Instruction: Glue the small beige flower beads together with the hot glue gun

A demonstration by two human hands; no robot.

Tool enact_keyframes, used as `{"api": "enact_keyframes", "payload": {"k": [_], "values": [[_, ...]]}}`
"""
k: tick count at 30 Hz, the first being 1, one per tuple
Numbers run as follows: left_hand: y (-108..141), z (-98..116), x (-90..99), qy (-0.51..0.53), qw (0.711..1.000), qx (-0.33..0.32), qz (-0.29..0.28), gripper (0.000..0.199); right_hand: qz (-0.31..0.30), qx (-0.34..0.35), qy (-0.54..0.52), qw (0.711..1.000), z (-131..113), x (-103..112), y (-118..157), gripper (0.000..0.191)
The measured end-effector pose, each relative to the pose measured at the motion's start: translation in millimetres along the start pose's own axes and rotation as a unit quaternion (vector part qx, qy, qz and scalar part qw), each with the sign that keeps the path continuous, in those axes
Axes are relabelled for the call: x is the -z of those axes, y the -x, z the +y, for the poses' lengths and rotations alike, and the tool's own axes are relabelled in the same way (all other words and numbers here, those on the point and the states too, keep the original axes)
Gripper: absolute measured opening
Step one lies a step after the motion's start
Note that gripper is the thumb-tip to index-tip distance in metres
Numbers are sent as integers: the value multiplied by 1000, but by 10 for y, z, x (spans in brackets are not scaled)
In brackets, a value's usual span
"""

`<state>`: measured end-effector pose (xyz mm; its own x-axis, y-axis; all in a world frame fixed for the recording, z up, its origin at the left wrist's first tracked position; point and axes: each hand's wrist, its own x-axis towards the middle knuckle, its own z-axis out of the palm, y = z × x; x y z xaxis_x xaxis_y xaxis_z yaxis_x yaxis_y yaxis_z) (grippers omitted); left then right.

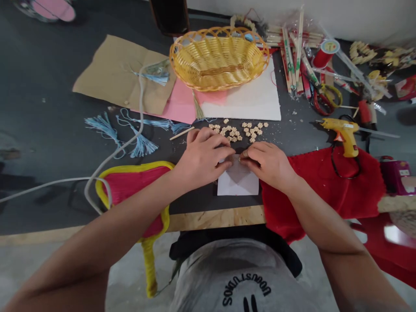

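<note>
My left hand [209, 154] bends over the left edge of a small white paper [238, 184], thumb and fingertips close together; whatever lies between them is hidden. On the paper's right side, my right hand [268, 162] pinches a tiny pale piece [239, 159], too small to make out well. Just beyond both hands lie several small beige flower-shaped pieces [232, 134] in two loose groups. A short thin wooden stick [182, 133] rests beside my left hand's knuckles.
A yellow woven basket [219, 63] stands on papers at the back. Blue tassels [143, 145] and a pink fan with yellow trim [130, 182] lie left. A yellow glue gun [344, 132], scissors [326, 99], red thread spool [325, 54] and red cloth [334, 186] are right. A grey cable [113, 154] crosses the left.
</note>
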<state>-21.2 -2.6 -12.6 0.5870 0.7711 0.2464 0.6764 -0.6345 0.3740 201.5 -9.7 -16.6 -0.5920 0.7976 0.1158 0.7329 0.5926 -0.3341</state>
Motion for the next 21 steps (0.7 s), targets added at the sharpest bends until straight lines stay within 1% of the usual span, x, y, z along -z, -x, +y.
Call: {"api": "enact_keyframes", "payload": {"k": [4,11,17,21], "values": [[-22,3,2,4,1000,-1,2,18,-2,-2,2,1000,-4,8,-2,12],[-50,16,-86,23,1000,0,9,20,-9,-7,-5,1000,-6,14,1,14],[-55,45,-86,22,1000,-3,15,21,-17,-14,-9,1000,-8,17,3,14],[-56,56,-95,16,1000,-11,22,22,-10,-12,-11,1000,-13,21,3,16]]}}
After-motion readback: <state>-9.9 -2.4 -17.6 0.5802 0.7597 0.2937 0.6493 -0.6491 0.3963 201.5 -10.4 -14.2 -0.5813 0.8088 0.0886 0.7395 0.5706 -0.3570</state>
